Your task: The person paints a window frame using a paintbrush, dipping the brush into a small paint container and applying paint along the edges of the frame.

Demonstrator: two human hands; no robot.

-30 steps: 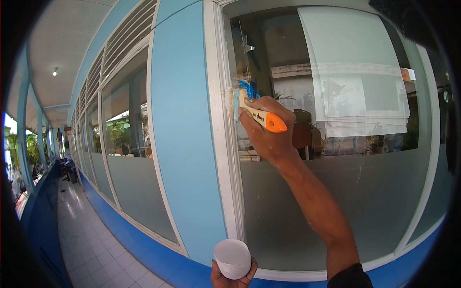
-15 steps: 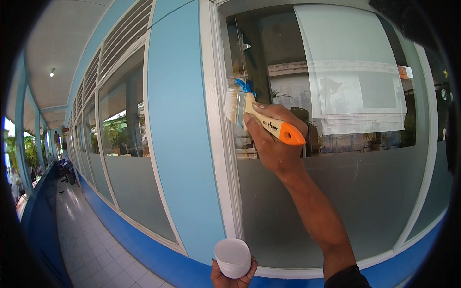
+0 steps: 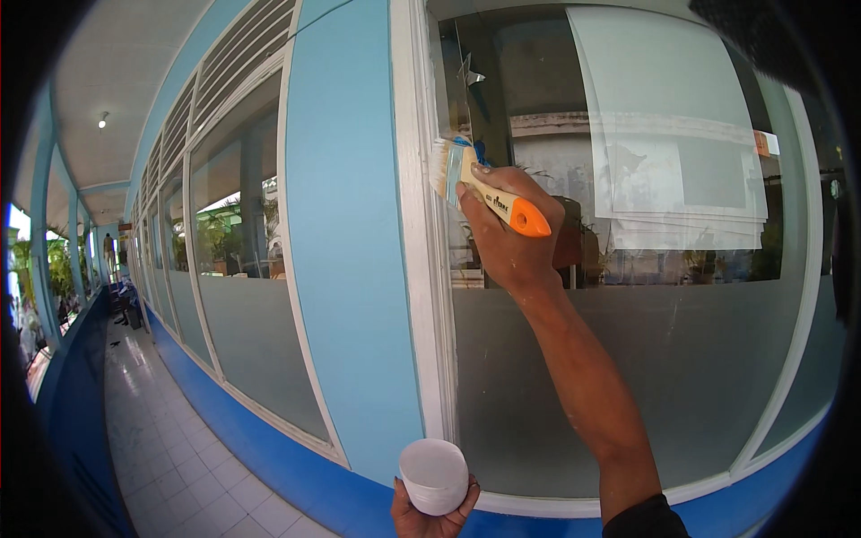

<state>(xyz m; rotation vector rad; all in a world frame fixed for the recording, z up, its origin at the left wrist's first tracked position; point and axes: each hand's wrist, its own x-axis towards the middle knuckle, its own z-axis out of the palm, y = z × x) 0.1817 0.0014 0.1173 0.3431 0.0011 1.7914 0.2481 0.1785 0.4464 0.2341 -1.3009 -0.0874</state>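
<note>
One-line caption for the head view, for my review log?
Right hand presses an orange-handled paintbrush to the white window frame; left hand holds a white cup below.

I face a light-blue wall (image 3: 350,269) with white-framed windows (image 3: 628,269), lower panes frosted; tiled corridor floor (image 3: 170,448) runs left, ceiling lamp (image 3: 104,118) overhead, daylight.

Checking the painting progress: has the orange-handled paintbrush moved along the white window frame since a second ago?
Cannot tell: the orange-handled paintbrush sits at much the same height against the white window frame, bristles on its inner edge; only the handle looks tilted differently.
</note>
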